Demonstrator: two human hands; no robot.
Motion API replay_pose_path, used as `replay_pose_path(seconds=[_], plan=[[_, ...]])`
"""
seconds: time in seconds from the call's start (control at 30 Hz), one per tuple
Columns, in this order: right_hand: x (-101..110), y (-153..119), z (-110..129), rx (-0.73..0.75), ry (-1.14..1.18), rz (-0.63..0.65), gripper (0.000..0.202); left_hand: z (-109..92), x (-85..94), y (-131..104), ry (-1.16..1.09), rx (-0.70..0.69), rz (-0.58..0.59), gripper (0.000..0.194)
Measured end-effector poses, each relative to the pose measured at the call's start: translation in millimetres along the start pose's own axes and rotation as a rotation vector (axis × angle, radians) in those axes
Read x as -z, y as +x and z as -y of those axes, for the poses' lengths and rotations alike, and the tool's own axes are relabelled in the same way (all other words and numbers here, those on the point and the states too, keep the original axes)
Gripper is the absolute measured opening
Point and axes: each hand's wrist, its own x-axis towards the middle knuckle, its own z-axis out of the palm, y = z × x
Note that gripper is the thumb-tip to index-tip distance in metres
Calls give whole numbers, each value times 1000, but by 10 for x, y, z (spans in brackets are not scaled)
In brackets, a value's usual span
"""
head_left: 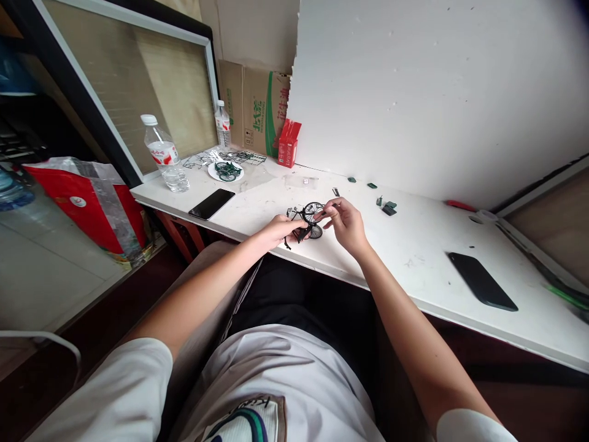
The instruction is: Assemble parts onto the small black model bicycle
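A small black model bicycle (313, 210) with spoked wheels is at the front edge of the white table (257, 202). My left hand (281, 228) is closed round its frame, with the thumb on top and the other fingers partly hidden beneath. At the wheel side, my right hand (345, 224) pinches thumb and forefinger together close to the upper wheel. Something thin and dark shows at those fingertips, too small to name. Just beyond the right hand lies a little dark piece (335, 192).
Left of the hands are a phone (212, 204), a water bottle (165, 156), and a white plate (226, 175) holding a green model bicycle (227, 170). Behind stand a red box (288, 144) and a carton (257, 110). Another black phone (482, 281) lies right.
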Motion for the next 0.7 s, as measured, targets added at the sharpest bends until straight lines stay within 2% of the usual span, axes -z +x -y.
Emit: replay_pose_path(seconds=[0.7], plan=[[-21,-8,-182,66,31,41,45,-5,-22,-10,25,9,-11,15]])
